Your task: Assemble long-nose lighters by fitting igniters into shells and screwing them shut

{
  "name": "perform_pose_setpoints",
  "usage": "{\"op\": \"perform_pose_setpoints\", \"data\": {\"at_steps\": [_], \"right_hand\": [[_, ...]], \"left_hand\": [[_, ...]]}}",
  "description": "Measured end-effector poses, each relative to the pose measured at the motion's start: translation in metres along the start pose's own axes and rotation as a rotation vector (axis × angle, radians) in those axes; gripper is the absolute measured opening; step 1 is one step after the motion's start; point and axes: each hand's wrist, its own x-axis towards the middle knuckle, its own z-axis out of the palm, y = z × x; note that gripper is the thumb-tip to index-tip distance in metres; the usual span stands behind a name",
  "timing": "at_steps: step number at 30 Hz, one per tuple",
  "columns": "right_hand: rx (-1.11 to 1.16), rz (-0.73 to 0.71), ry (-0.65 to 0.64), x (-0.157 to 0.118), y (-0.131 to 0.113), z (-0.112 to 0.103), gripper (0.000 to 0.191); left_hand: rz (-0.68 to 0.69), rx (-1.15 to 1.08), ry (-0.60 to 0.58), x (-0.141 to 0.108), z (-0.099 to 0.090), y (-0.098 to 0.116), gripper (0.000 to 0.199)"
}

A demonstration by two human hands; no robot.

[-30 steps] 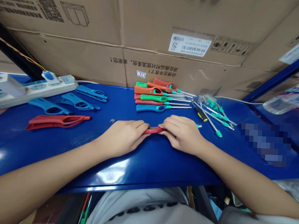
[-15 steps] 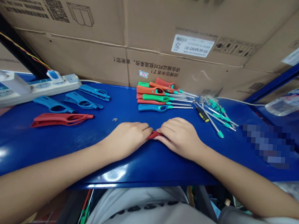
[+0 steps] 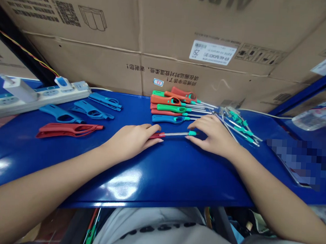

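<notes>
My left hand (image 3: 136, 140) is closed around a red lighter casing (image 3: 158, 135), mostly hidden by the fingers. A thin metal lighter tube (image 3: 176, 134) lies in line with the casing, its near end meeting the red tip; I cannot tell how far it goes in. At the tube's other end, my right hand (image 3: 210, 135) has thumb and fingers around the teal fitting (image 3: 192, 133). Behind the hands lies a group of assembled lighters with red, orange, green and blue (image 3: 167, 119) handles. More metal tubes with teal fittings (image 3: 246, 130) lie beyond my right hand.
A red casing (image 3: 69, 130) and several blue casings (image 3: 92, 111) lie at the left, beside a white power strip (image 3: 48, 93). Cardboard boxes (image 3: 100, 64) stand along the back of the blue table (image 3: 176, 173). A plastic bottle (image 3: 313, 117) is at the far right.
My right hand has left the red casing and moved right, and a metal tube is now between my hands. One loose tube is gone from the right pile. The screwdriver and small pins are now hidden.
</notes>
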Motion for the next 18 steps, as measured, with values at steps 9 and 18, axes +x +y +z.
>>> {"op": "perform_pose_setpoints", "data": {"at_steps": [9,18], "right_hand": [[-0.006,-0.058,0.029,-0.001,0.005,-0.001,0.025],[0.007,-0.109,0.05,-0.001,0.01,-0.01,0.02]], "left_hand": [[0.046,0.001,0.004,0.001,-0.006,0.003,0.031],[0.061,0.015,0.019,-0.002,-0.01,0.006,0.028]]}}
